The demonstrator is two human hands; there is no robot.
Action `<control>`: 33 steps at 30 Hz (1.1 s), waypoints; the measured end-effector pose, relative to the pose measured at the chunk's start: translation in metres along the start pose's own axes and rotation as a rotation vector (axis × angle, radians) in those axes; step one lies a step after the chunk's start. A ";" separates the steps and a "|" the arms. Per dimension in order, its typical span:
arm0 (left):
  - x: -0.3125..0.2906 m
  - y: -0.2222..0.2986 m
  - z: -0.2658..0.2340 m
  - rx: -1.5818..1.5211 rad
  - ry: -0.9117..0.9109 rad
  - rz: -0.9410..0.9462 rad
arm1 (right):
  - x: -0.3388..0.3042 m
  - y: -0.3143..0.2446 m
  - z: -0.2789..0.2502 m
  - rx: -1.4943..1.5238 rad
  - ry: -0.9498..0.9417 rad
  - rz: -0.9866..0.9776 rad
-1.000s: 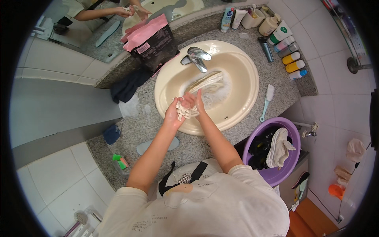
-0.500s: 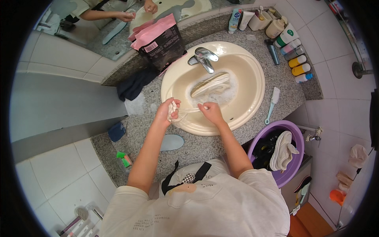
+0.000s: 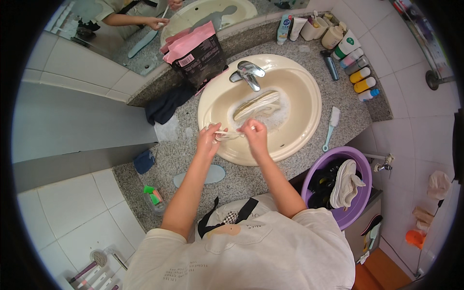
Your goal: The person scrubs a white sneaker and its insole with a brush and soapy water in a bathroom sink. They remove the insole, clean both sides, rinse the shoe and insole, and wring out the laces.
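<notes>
Over the front left rim of the cream sink, my left hand is closed on part of a white shoelace. The lace runs in loose strands across to my right hand, whose fingers pinch it above the basin. Behind my hands a pale canvas shoe lies on its side in foamy water. Above it stands the chrome faucet. A light-blue insole lies on the counter, partly hidden under my left forearm.
On the right, a purple basin holds a white shoe and dark items. A scrub brush lies beside the sink. Bottles line the back right. A black-and-pink bag and dark cloth sit at the left.
My hands have come closer together, and the stretched lace is now slack and looped between them. My left hand has moved slightly right and its fingers are less curled.
</notes>
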State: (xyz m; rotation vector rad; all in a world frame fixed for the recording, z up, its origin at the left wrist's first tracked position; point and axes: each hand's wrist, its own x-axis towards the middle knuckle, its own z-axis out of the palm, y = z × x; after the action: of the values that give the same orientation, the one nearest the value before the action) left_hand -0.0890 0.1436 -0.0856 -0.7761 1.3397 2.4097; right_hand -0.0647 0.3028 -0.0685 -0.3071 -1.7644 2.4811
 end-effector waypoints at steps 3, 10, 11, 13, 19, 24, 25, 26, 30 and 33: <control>0.006 -0.002 -0.006 -0.429 -0.242 -0.161 | -0.015 0.011 0.019 -0.003 0.030 -0.035; -0.032 0.029 0.048 -0.811 -0.406 -0.417 | -0.006 0.076 0.021 0.327 0.327 0.619; -0.036 0.033 0.051 -0.808 -0.416 -0.428 | -0.007 0.086 0.023 0.382 0.269 0.642; -0.041 0.039 0.055 -0.815 -0.397 -0.440 | -0.004 0.114 0.013 0.494 0.153 0.660; -0.057 0.067 0.079 -0.890 -0.465 -0.466 | 0.037 0.215 -0.026 0.198 0.209 0.591; -0.069 0.086 0.085 -0.869 -0.535 -0.411 | 0.026 0.195 -0.016 0.349 0.016 0.738; -0.066 0.086 0.082 -0.841 -0.537 -0.378 | 0.022 0.179 -0.014 0.372 -0.073 0.760; -0.060 0.087 0.078 -0.814 -0.540 -0.346 | 0.019 0.161 -0.015 0.394 -0.161 0.782; -0.044 0.086 0.068 -0.769 -0.419 -0.297 | -0.002 0.080 -0.006 0.370 -0.297 0.800; -0.039 0.081 0.068 -0.668 -0.268 -0.250 | -0.015 0.010 0.002 0.353 -0.380 0.781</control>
State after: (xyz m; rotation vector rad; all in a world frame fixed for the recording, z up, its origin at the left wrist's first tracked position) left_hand -0.1180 0.1583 0.0223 -0.6741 0.2998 2.6312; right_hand -0.0498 0.2954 -0.0754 -0.6254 -1.4330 3.5422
